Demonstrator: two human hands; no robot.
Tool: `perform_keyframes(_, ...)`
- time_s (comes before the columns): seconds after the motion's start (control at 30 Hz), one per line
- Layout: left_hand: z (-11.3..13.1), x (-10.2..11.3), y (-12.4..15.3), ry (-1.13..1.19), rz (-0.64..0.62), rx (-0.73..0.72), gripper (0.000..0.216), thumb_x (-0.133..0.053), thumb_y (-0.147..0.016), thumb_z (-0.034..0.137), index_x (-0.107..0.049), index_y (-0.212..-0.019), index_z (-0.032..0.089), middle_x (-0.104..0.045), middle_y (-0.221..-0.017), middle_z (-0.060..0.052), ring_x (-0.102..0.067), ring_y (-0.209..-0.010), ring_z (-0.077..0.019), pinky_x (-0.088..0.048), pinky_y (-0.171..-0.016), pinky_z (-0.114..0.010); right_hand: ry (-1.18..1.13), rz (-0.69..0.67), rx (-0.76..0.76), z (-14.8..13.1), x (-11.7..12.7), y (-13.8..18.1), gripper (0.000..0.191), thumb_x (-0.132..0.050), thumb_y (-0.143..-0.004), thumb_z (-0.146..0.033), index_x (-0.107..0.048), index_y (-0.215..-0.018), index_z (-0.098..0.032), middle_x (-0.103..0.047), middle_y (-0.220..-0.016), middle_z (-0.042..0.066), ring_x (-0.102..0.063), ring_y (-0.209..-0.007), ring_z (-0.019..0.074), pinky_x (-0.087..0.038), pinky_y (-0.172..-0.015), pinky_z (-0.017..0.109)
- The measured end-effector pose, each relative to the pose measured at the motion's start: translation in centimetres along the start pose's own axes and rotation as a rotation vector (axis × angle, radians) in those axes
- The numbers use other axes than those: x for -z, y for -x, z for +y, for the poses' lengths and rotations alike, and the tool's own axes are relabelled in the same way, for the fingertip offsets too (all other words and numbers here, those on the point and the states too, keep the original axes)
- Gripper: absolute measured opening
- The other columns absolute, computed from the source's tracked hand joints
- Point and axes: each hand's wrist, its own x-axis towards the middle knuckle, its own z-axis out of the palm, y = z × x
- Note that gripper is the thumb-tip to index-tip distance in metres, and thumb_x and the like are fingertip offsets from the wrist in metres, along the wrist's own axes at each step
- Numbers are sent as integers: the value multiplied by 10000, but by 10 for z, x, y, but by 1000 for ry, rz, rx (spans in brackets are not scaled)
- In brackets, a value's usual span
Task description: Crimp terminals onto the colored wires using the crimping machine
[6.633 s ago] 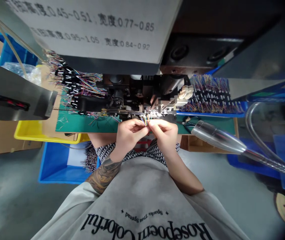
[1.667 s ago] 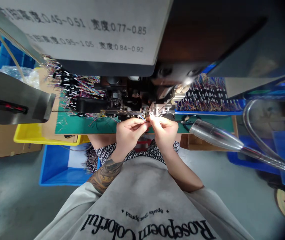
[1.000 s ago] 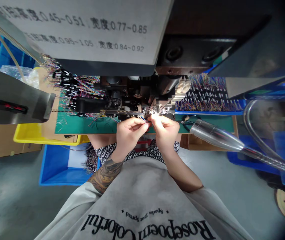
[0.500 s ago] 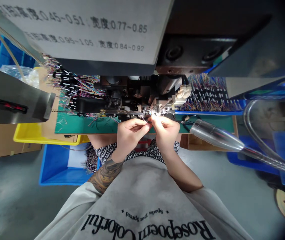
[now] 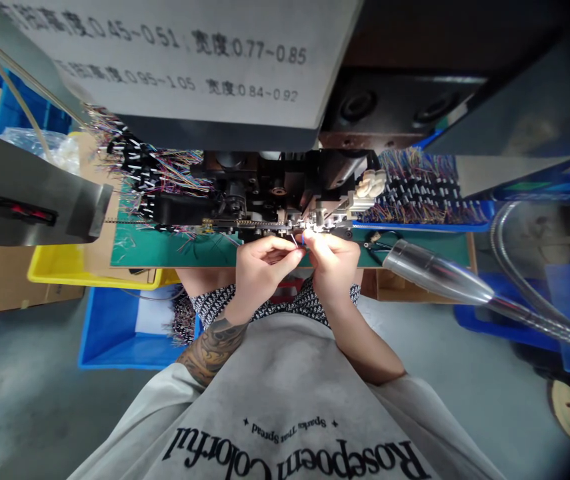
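Note:
My left hand (image 5: pixel 259 267) and my right hand (image 5: pixel 332 261) meet at the front edge of the green mat (image 5: pixel 165 247), fingertips pinched together on thin coloured wires (image 5: pixel 299 239). The wire ends point up toward the metal jaws of the crimping machine (image 5: pixel 285 200) just above my fingers. Both hands are closed in a pinch. The rest of the wire bundle is hidden under my palms.
Piles of wired black connectors lie left (image 5: pixel 139 170) and right (image 5: pixel 415 190) of the machine. A metal gooseneck lamp (image 5: pixel 435 275) reaches in from the right. A yellow tray (image 5: pixel 65 267) and a blue bin (image 5: pixel 115 327) sit at lower left. A printed label (image 5: pixel 179 53) hangs overhead.
My hands stay at the machine's jaws; the fanned wire ends seen earlier are now down to one or two showing between my fingertips. The view shifted slightly.

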Motion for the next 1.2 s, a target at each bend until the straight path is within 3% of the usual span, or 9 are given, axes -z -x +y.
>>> perform_keyframes(0.13, 1, 0, 1, 0, 13, -10, 117, -826, -812, 299, -768, -813, 198, -800, -803, -23, -766, -736, -161, -650, -695, -262, -28, -1, 1, -3, -1, 0, 342, -759, -863, -363, -700, -571, -197, -581, -542, -25, -494, -514, 101, -482, -556, 276)
perform_keyframes(0.27, -1, 1, 1, -17, 30, -15, 137, -809, -844, 314, -755, -816, 192, -784, -784, -19, -751, -720, -153, -633, -667, -249, -74, 2, 8, -5, -3, 1, 282, -778, -862, -343, -744, -620, -201, -565, -532, -39, -465, -503, 88, -468, -559, 268)
perform_keyframes(0.53, -3, 1, 0, 24, 65, 14, 142, -812, -827, 315, -759, -833, 184, -803, -799, -29, -769, -722, -170, -652, -675, -274, 38, -22, 12, -4, -4, 5, 313, -742, -860, -434, -769, -654, -199, -537, -520, -29, -450, -505, 102, -414, -508, 266)
perform_keyframes(0.77, -3, 0, 2, 30, 26, 48, 149, -849, -783, 323, -786, -809, 190, -817, -805, -39, -780, -725, -187, -663, -683, -295, 82, -7, 101, -6, -2, 6, 394, -735, -872, -378, -658, -527, -203, -499, -507, -29, -473, -536, 111, -426, -537, 273)
perform_keyframes(0.97, -3, 1, 1, 28, 32, 28, 146, -839, -798, 323, -779, -821, 191, -816, -828, -37, -782, -755, -183, -664, -700, -286, 60, -15, 29, -4, -2, 0, 303, -754, -874, -421, -760, -664, -202, -588, -569, -14, -498, -556, 120, -413, -530, 276)
perform_keyframes(1.2, -4, 2, 1, 35, 40, 42, 164, -822, -843, 350, -807, -870, 189, -823, -835, -41, -789, -735, -188, -666, -687, -285, 41, -25, 56, -7, -3, 2, 377, -741, -878, -395, -698, -563, -192, -466, -498, -40, -393, -509, 90, -320, -507, 262)
